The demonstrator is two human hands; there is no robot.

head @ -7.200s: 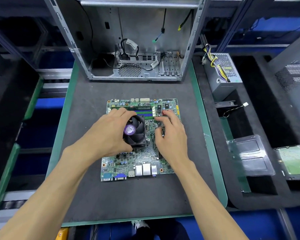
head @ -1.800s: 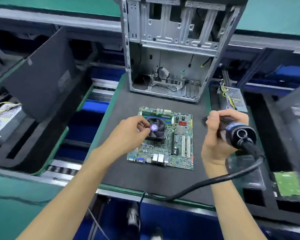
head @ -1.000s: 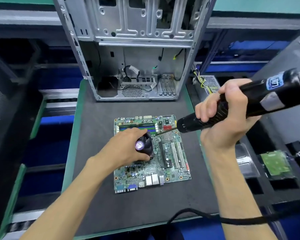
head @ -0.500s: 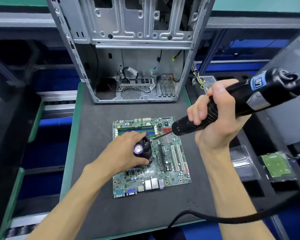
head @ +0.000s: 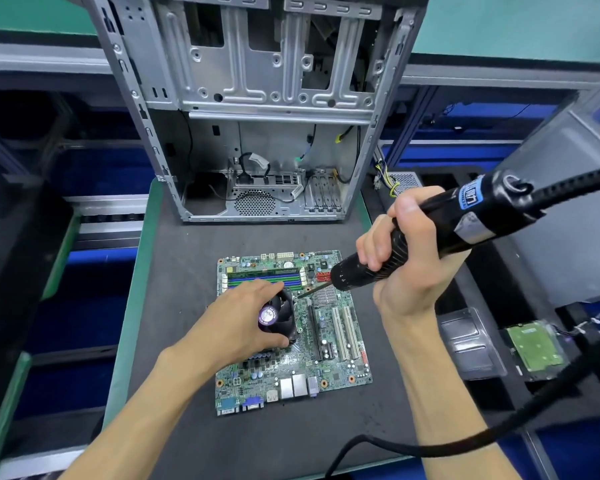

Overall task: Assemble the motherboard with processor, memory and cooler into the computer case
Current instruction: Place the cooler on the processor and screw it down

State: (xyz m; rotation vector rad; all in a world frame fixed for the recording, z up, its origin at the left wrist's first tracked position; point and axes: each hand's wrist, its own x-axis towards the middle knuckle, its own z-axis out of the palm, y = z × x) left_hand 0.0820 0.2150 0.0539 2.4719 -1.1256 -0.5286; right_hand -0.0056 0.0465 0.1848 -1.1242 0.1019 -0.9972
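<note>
A: Green, that flat rectangular motherboard (head: 329, 355), lying face up on the dark grey mat of the counter (head: 187, 265), in front of the open bare-metal computer case (head: 257, 133) standing at the far edge

B: And the hands?

A: Left hand (head: 243, 323) is curled round the black finned cooler with its purple-labelled fan (head: 278, 318), gripping it down on the board. Right hand (head: 402, 268) is wrapped tight around a black corded electric screwdriver (head: 440, 230), tilted, its bit tip at the cooler's far right corner

B: So fastening the cooler?

A: I'd judge so. Green and blue memory slots (head: 264, 278) sit just beyond the cooler, and the case has no board in it yet

B: How will the board carry?

A: Stiff but thin, I'd guess, and top-heavy with that cooler on. Fragile too: pins, capacitors, white expansion slots (head: 343, 332). I'd take it by the bare edges, or steady it by the cooler body, never by the components

B: Anything else around?

A: A grey metal drive bracket (head: 468, 341) and a green-topped hard drive (head: 534, 348) in trays to the right, well apart
</note>
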